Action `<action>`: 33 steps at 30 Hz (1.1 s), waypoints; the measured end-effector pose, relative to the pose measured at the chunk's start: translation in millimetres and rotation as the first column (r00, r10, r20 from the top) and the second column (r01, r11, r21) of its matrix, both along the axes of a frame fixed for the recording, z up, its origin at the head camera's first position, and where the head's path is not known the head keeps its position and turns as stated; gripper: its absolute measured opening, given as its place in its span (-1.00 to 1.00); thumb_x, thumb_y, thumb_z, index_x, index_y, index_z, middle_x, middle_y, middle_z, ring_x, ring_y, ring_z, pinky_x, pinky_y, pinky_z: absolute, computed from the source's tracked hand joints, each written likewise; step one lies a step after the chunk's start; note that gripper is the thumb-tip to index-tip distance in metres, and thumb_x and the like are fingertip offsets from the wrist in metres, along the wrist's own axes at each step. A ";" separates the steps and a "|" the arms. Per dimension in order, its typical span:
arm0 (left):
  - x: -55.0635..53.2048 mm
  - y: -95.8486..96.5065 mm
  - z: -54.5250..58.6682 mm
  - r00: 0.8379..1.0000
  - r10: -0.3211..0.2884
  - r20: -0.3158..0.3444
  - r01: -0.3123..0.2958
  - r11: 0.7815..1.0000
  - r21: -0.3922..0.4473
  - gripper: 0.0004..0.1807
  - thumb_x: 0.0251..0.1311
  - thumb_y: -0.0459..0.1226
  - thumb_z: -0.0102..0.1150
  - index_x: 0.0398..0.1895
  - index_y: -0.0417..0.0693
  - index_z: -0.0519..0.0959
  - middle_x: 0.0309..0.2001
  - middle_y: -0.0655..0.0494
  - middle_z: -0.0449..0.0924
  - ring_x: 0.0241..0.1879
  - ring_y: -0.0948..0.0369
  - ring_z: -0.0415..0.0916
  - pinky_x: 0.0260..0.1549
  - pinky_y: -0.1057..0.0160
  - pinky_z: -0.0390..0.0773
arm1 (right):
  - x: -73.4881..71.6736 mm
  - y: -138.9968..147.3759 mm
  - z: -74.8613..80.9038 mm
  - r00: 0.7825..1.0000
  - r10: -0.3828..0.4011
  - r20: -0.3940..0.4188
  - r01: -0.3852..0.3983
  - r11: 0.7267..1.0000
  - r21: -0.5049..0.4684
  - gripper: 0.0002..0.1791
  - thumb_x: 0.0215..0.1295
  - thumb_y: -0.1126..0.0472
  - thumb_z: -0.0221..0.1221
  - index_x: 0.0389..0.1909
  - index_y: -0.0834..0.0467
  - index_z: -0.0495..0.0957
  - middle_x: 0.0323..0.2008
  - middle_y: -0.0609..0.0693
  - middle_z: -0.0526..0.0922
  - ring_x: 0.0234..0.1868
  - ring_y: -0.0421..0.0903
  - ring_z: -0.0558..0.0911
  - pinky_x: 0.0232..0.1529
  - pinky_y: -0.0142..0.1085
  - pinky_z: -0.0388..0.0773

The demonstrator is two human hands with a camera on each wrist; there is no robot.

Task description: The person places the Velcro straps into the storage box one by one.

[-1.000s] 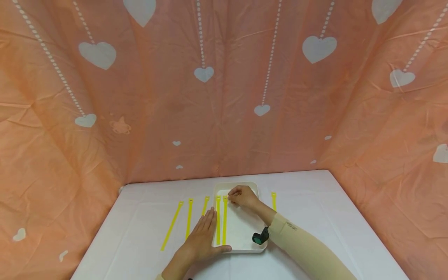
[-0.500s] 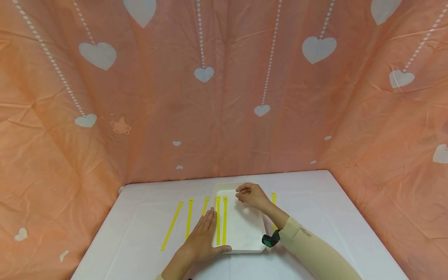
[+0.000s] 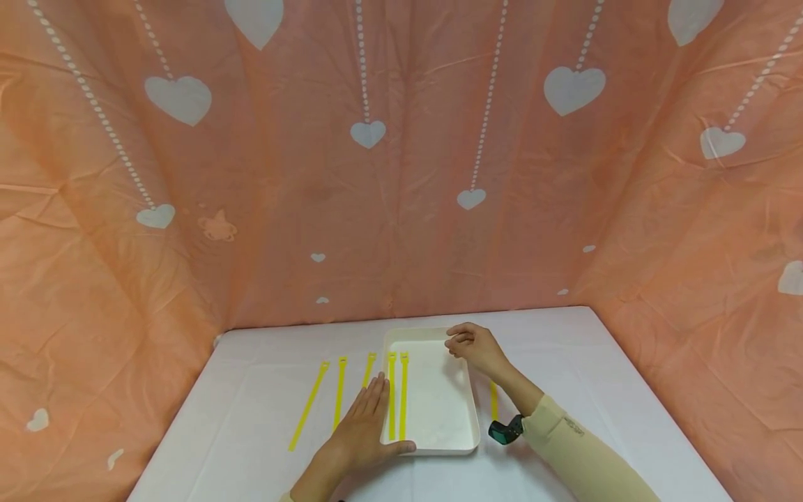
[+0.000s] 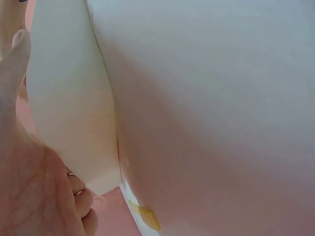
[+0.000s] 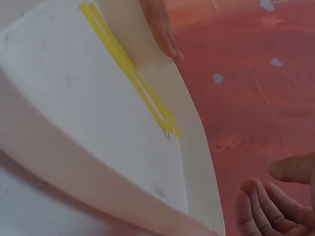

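Observation:
A white rectangular tray (image 3: 439, 418) lies on the table, with two yellow cable ties (image 3: 403, 394) side by side along its left inner wall. My left hand (image 3: 360, 429) rests against the tray's near left corner, fingers straight along the side and thumb along the front edge. Over the far right corner of the tray is my right hand (image 3: 479, 351), fingers loosely bent with nothing between them. The right wrist view shows this right hand (image 5: 275, 204) beyond the rim, thumb apart from the fingers. Right of the tray, another yellow cable tie (image 3: 493, 401) is partly hidden by my right forearm.
Left of the tray lie three more yellow cable ties, the outermost tie (image 3: 309, 406) slanted and the nearest partly behind my left hand. A white cloth (image 3: 251, 390) covers the table. Pink curtains (image 3: 401, 265) with white hearts enclose it on three sides.
My right hand has moved right, away from the two cable ties in the tray to its far right corner. The left hand and the ties have stayed in place.

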State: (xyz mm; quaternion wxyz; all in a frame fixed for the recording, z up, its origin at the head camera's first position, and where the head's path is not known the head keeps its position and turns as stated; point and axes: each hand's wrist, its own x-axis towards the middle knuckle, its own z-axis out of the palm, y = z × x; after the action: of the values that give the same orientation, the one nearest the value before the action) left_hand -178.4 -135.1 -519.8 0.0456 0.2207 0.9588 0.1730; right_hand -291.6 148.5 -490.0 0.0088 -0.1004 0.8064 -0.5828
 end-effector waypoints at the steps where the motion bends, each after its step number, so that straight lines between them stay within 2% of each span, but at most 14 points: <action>1: 0.0 0.1 0.1 1.000 0.001 0.005 -0.001 1.000 -0.001 0.38 0.20 0.44 0.30 0.70 -0.39 -0.03 0.73 -0.27 -0.15 0.72 -0.15 -0.15 0.67 -0.16 0.00 | 0.2 2.3 0.4 1.000 -0.006 0.003 0.006 1.000 -0.002 -0.63 0.44 0.33 0.36 0.14 0.47 0.59 -0.19 0.21 0.78 -0.09 0.34 0.77 0.00 0.06 0.79; 6: 0.3 0.3 0.9 1.000 0.006 0.023 -0.006 1.000 0.001 0.38 0.20 0.43 0.31 0.71 -0.38 -0.04 0.74 -0.26 -0.17 0.72 -0.15 -0.17 0.67 -0.16 -0.03 | -1.2 13.7 -1.3 0.999 -0.036 0.000 0.036 0.999 0.002 -0.65 0.45 0.32 0.35 0.12 0.47 0.61 -0.16 0.22 0.78 -0.08 0.31 0.78 -0.06 -0.06 0.82; 15: 1.2 1.0 2.6 0.999 0.007 0.034 -0.007 1.000 0.005 0.39 0.20 0.43 0.31 0.71 -0.39 -0.05 0.74 -0.27 -0.19 0.72 -0.15 -0.17 0.67 -0.16 -0.04 | -5.0 33.0 -6.6 0.993 -0.114 0.013 0.114 0.993 0.035 -0.69 0.45 0.31 0.35 0.10 0.39 0.66 -0.16 0.17 0.79 -0.11 0.23 0.79 -0.02 0.02 0.80; 24: 0.4 0.7 1.3 1.000 0.004 0.027 -0.004 1.000 0.013 0.38 0.22 0.42 0.30 0.71 -0.39 -0.06 0.74 -0.27 -0.19 0.72 -0.16 -0.18 0.67 -0.17 -0.05 | -9.2 51.8 -12.7 0.990 -0.140 0.028 0.139 0.990 0.037 -0.67 0.47 0.31 0.33 0.11 0.44 0.63 -0.12 0.25 0.79 -0.11 0.20 0.79 -0.10 -0.13 0.80; 29: 0.9 0.4 -0.9 1.000 0.011 0.026 -0.012 1.000 0.018 0.38 0.22 0.43 0.29 0.71 -0.37 -0.06 0.74 -0.25 -0.21 0.72 -0.14 -0.19 0.68 -0.15 -0.04 | -11.2 61.0 -16.3 0.984 -0.176 0.007 0.176 0.983 0.052 -0.71 0.43 0.34 0.33 0.06 0.45 0.65 -0.18 0.21 0.81 -0.19 0.08 0.81 -0.21 -0.26 0.77; 33: 1.2 0.2 -0.6 1.000 0.010 0.021 -0.010 1.000 0.015 0.38 0.21 0.43 0.30 0.71 -0.39 -0.05 0.74 -0.26 -0.19 0.72 -0.14 -0.17 0.67 -0.15 -0.03 | -11.0 69.4 -18.3 0.983 -0.186 0.008 0.184 0.980 0.079 -0.71 0.43 0.32 0.34 0.04 0.43 0.66 -0.20 0.18 0.80 -0.17 0.09 0.80 -0.25 -0.34 0.73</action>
State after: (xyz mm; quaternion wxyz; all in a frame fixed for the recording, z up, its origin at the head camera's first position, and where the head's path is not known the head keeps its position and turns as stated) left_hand -177.2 -134.9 -520.4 0.0530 0.2144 0.9580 0.1830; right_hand -302.6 218.0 -508.4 -0.0352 -0.0200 0.8342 -0.5500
